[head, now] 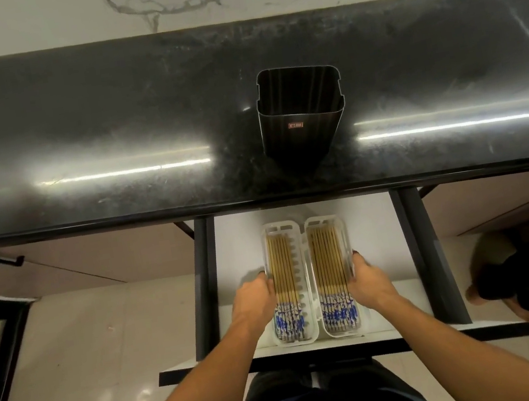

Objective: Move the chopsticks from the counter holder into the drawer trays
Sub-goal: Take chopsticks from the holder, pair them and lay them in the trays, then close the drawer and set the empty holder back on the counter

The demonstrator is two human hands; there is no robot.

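One open drawer (238,239) is shown. Two clear trays are set in it side by side, between the hands. The left tray (297,264) is gripped at its outer wall by the left hand (254,297), the right tray (323,218) by the right hand (369,279). Chopsticks (282,266) with blue-patterned ends are laid lengthwise in both; they are packed too closely to count. One black holder (302,132) is stood on the counter (105,121), beyond the hands.

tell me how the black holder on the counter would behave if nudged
The holder looks tall, narrow and empty, so probably light and apt to tip. On the glossy counter it may slide if pushed low. Its walls look stiff.
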